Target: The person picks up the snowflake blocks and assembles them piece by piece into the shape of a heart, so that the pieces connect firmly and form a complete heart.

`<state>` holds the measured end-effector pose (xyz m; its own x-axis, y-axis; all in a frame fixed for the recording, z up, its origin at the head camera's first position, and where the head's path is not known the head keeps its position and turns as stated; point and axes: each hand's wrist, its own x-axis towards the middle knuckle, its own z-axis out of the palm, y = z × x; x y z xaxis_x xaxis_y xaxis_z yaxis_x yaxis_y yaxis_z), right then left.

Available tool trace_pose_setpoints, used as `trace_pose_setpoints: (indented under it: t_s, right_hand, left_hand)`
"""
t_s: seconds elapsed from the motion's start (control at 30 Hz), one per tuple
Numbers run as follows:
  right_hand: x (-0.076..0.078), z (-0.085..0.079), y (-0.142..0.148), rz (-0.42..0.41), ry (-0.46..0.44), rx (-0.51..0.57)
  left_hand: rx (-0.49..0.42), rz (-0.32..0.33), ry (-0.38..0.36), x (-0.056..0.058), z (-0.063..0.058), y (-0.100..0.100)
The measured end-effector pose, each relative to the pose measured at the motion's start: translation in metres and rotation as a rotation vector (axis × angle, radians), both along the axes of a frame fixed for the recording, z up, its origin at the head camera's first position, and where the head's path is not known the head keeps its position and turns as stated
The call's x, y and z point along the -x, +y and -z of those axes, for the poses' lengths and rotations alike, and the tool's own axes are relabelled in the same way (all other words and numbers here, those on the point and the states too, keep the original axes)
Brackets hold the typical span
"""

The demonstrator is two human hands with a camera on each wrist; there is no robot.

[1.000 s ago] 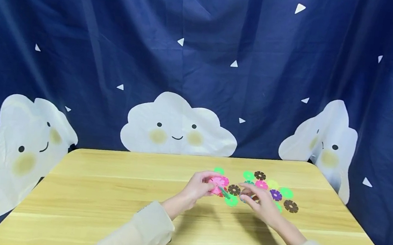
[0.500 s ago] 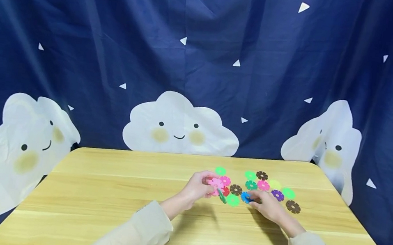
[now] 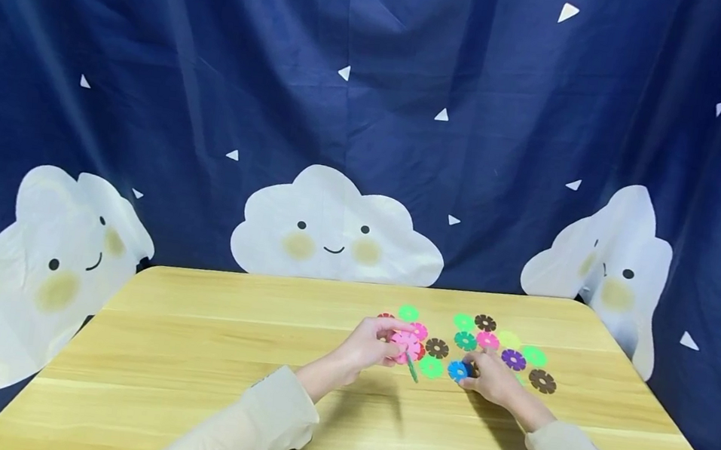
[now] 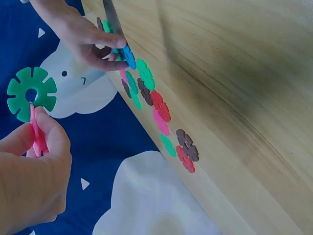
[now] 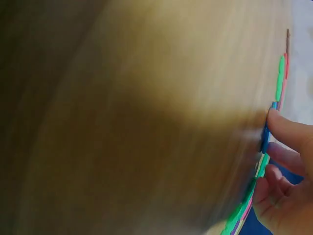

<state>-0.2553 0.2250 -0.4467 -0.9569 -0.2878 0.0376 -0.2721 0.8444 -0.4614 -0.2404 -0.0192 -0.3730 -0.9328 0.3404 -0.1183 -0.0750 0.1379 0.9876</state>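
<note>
My left hand (image 3: 363,351) pinches a pink notched plastic disc (image 3: 404,345) between thumb and fingers, above the table. Slotted into that disc, edge to face, is a dark green notched disc (image 4: 41,87), seen full on in the left wrist view. Over on the right, my right hand (image 3: 497,380) grips a blue notched disc (image 3: 457,372) by its edge, low at the tabletop. Thumb and a finger sit on the blue disc (image 5: 267,129) in the right wrist view. Part of a brown disc shows behind the right fingers.
More notched discs lie flat around both hands: a brown one (image 3: 436,348) and a bright green one (image 3: 431,367) between them, a purple one (image 3: 513,360) and a brown one (image 3: 542,381) to the right. A dark blue curtain (image 3: 374,120) hangs behind the wooden table (image 3: 211,373).
My right hand has come down from above the discs and taken hold of the blue disc, which has shifted slightly towards me. The left hand keeps its hold; the green disc has tilted.
</note>
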Motion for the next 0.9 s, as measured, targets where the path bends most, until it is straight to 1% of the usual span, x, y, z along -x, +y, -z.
trace_pose_setpoints:
  t_s: [0.17,0.33,0.47,0.53,0.63,0.73,0.77,0.83,0.87,0.9]
  right_hand:
    - [-0.002,0.000,0.002,0.030,0.014,0.140]
    - [-0.006,-0.009,0.003,0.045,0.090,0.285]
    - [-0.012,-0.022,0.000,0.008,0.158,0.403]
    - [-0.015,-0.029,-0.004,-0.010,0.190,0.444]
    - [-0.021,-0.037,-0.012,-0.058,0.220,0.491]
    - [-0.026,-0.044,-0.022,-0.120,0.266,0.540]
    - [-0.030,-0.050,-0.027,-0.138,0.281,0.550]
    - [-0.038,-0.060,-0.034,-0.176,0.332,0.560]
    - [-0.043,-0.065,-0.038,-0.183,0.352,0.560]
    - [-0.047,-0.070,-0.042,-0.193,0.377,0.553]
  left_hand:
    - [0.012,-0.006,-0.002,-0.001,0.000,0.002]
    - [0.031,-0.012,0.017,-0.002,-0.001,0.001]
    - [0.037,0.008,0.053,-0.003,-0.001,-0.001]
    - [0.036,0.010,0.067,-0.003,-0.001,-0.001]
    - [0.028,-0.012,0.066,-0.002,0.000,0.000]
    - [0.015,-0.045,0.041,0.000,0.001,0.002]
    - [0.014,-0.050,0.037,-0.001,0.000,0.002]
    - [0.013,-0.053,0.034,-0.007,-0.008,0.002]
    - [0.011,-0.053,0.040,-0.010,-0.011,0.003]
    - [0.008,-0.051,0.042,-0.011,-0.012,0.003]
